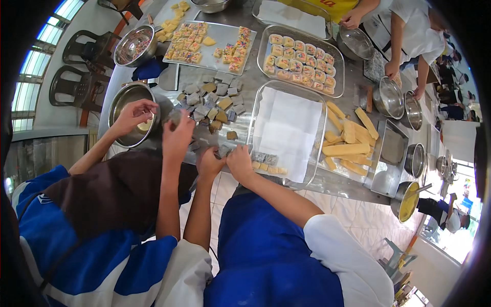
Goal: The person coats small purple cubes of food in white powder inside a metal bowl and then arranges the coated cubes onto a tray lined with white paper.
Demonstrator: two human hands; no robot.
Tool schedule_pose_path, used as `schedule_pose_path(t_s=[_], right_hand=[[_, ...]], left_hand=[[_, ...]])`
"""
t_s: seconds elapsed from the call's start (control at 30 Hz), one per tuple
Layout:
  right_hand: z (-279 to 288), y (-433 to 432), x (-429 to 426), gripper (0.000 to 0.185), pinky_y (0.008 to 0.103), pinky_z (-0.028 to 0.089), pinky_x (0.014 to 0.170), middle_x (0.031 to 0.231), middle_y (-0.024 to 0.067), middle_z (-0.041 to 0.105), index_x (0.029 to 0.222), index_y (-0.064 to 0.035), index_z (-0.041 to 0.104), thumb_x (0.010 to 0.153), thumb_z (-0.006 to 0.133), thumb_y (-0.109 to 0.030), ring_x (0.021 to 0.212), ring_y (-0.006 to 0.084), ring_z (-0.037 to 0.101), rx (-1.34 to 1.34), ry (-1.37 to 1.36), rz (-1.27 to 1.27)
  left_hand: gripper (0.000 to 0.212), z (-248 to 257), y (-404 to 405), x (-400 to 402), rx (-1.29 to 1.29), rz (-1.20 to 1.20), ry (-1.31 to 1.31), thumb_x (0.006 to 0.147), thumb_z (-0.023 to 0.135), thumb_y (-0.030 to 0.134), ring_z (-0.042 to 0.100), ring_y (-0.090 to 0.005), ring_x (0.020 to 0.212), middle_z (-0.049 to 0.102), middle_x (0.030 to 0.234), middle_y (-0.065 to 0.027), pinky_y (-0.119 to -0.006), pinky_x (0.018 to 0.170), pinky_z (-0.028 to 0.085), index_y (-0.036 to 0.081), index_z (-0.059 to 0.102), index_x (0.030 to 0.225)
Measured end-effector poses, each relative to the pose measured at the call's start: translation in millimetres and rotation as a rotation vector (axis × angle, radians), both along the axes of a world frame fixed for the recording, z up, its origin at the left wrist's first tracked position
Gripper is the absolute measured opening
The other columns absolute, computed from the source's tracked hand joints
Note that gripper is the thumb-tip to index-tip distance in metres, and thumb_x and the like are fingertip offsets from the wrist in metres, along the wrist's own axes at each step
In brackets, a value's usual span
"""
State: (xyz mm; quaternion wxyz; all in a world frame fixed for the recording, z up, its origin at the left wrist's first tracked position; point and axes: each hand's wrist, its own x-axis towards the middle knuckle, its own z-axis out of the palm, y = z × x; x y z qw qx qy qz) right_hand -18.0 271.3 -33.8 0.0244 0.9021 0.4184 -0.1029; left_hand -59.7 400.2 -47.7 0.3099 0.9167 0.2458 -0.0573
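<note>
Pinched in my left hand [211,164] at the table's near edge is a small grey-coated cake piece [224,150]. My right hand [240,164] meets it from the right, fingers curled; whether it also grips the piece is hidden. Just right of my hands is a wire-mesh tray [321,153] lined with white paper [287,122]. A row of grey, flecked cake pieces [264,158] lies in its near left corner, beside a row of plain yellow pieces [270,169]. Beyond my left hand, many grey-coated and bare-sided cake pieces [215,98] are heaped on the metal table.
A co-worker's hands [178,132] work close at left, by a steel bowl [132,86]. Farther off are a sprinkle-topped cake sheet pan [230,69] and a tray of cupped cakes [264,73]. Yellow cake strips [347,149] lie at right. Other people's hands hold bowls [388,98].
</note>
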Motion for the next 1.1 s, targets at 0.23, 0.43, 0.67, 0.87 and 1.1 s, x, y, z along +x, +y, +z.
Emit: schedule_pose_path(t_s=[0.23,0.43,0.67,0.87,1.1], right_hand=[[4.5,3.0,-0.3,0.013,0.0396,0.035,0.078,0.078,0.0059,0.064,0.080,-0.0085,0.068,0.073,0.062,-0.017,0.087,0.0234,0.054,0.020,0.080,0.060],[40.4,-13.1,-8.4,0.013,0.0401,0.038,0.075,0.079,0.0072,0.062,0.079,-0.0074,0.065,0.070,0.063,-0.016,0.087,0.0241,0.055,0.219,0.089,0.015],[115.0,-107.6,29.3,0.027,0.0411,0.041,0.077,0.088,0.0095,0.063,0.086,-0.0061,0.062,0.066,0.067,-0.023,0.092,0.0260,0.056,0.299,0.233,-0.235],[129.7,-249.2,99.4,0.032,0.0415,0.043,0.078,0.089,0.0085,0.064,0.088,-0.0088,0.063,0.063,0.071,-0.029,0.090,0.0275,0.058,0.367,0.111,-0.624],[131.9,-430.6,223.4,0.038,0.0419,0.045,0.080,0.090,0.0091,0.065,0.089,-0.0083,0.063,0.060,0.077,-0.029,0.093,0.0269,0.059,0.445,-0.021,-0.896]], left_hand=[[0.041,8.5,5.6,-3.1,-0.025,0.098,-0.035,0.064,0.074,0.030,0.065,-0.0314,0.088,0.068,0.092,-0.0129,-0.039,0.078,0.052,0.003,0.068,0.094],[0.038,9.8,9.5,-9.8,-0.085,0.204,-0.089,0.065,0.077,0.024,0.066,-0.0268,0.076,0.068,0.086,-0.0170,-0.035,0.072,0.051,-0.002,0.068,0.092],[0.031,82.4,-37.9,39.7,-0.272,0.197,-0.199,0.068,0.075,0.016,0.053,-0.0120,0.059,0.067,0.078,-0.0075,-0.028,0.057,0.045,-0.004,0.067,0.092],[0.032,126.4,-167.0,144.1,-0.352,-0.088,-0.248,0.069,0.075,0.018,0.050,-0.0103,0.058,0.066,0.078,-0.0054,-0.026,0.055,0.042,-0.002,0.067,0.092],[0.031,109.3,-355.7,297.8,-0.490,-0.330,-0.288,0.069,0.076,0.021,0.052,-0.0117,0.059,0.067,0.078,-0.0053,-0.026,0.057,0.044,0.000,0.068,0.089]])
